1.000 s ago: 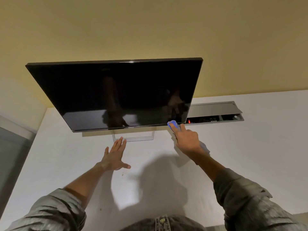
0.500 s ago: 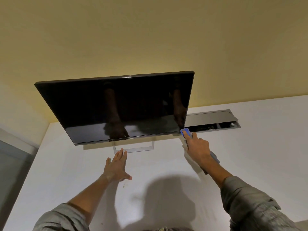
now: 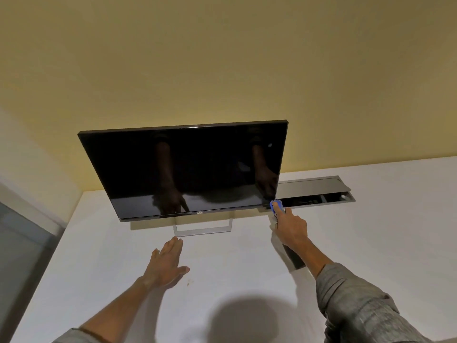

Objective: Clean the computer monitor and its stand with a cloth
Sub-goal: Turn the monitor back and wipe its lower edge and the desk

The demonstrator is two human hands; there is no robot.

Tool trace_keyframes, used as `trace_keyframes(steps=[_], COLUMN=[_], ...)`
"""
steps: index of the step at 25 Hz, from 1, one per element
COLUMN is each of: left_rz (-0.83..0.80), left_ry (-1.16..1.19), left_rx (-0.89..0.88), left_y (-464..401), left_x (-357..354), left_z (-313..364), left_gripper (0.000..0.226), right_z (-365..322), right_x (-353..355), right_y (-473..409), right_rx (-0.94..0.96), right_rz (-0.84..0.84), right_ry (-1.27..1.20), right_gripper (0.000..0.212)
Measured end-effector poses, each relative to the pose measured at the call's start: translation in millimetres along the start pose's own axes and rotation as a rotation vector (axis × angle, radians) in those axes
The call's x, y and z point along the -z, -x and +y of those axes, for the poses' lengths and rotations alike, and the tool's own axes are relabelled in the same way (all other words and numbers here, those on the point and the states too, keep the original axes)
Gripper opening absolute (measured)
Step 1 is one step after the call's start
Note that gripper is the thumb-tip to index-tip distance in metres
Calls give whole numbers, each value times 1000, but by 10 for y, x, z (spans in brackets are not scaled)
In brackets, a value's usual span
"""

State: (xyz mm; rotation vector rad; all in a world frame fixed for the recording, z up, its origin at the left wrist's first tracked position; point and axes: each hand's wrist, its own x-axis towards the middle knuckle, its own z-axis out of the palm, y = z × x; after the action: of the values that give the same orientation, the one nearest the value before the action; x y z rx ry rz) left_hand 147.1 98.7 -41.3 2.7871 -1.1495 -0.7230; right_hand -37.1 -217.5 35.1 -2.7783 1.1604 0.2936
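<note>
A black monitor [image 3: 188,167] with a dark screen stands on a silver open-frame stand [image 3: 204,230] at the back of a white desk [image 3: 371,243]. My right hand [image 3: 290,227] holds a blue cloth [image 3: 275,206] pressed against the monitor's lower right corner; a grey part of the cloth hangs under my wrist. My left hand [image 3: 167,264] lies flat on the desk, fingers together, just in front of the stand's base, holding nothing.
A grey cable hatch [image 3: 314,190] with its lid raised is set into the desk right of the monitor. A yellow wall rises behind. The desk's left edge runs beside a grey panel [image 3: 22,246].
My right hand has slid the cloth rightward along the monitor's bottom edge to its lower right corner. The left hand stays flat on the desk. The camera has tilted upward.
</note>
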Motion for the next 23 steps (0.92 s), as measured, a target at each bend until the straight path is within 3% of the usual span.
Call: trace_keyframes(steps=[4, 6, 9, 13, 15, 18, 23], left_rz=[-52, -85, -112, -56, 8, 73, 97], left_ry=[62, 101, 149, 127, 136, 197, 173], left_rx=[63, 82, 74, 47, 33, 19, -29], left_y=[174, 242, 285, 282, 267, 180, -80], left_x=[-80, -140, -198, -248, -284, -296, -216], left_z=[-318, -467, -592, -650, -641, -605, -480], left_gripper=[85, 85, 86, 83, 81, 82, 91], right_z=[-257, -561, -1144, -1857, -2212, -2738, -3552], right_x=[260, 360, 531, 954, 1202, 1484, 1802], right_y=[93, 181, 333, 442, 475, 387, 58], right_rx=[119, 246, 370, 529, 709, 949, 1126], right_rz=[76, 90, -18, -78, 30, 369, 862], right_ry=[10, -202, -539, -720, -689, -431, -65], right_gripper=[50, 47, 44, 35, 34, 47, 43])
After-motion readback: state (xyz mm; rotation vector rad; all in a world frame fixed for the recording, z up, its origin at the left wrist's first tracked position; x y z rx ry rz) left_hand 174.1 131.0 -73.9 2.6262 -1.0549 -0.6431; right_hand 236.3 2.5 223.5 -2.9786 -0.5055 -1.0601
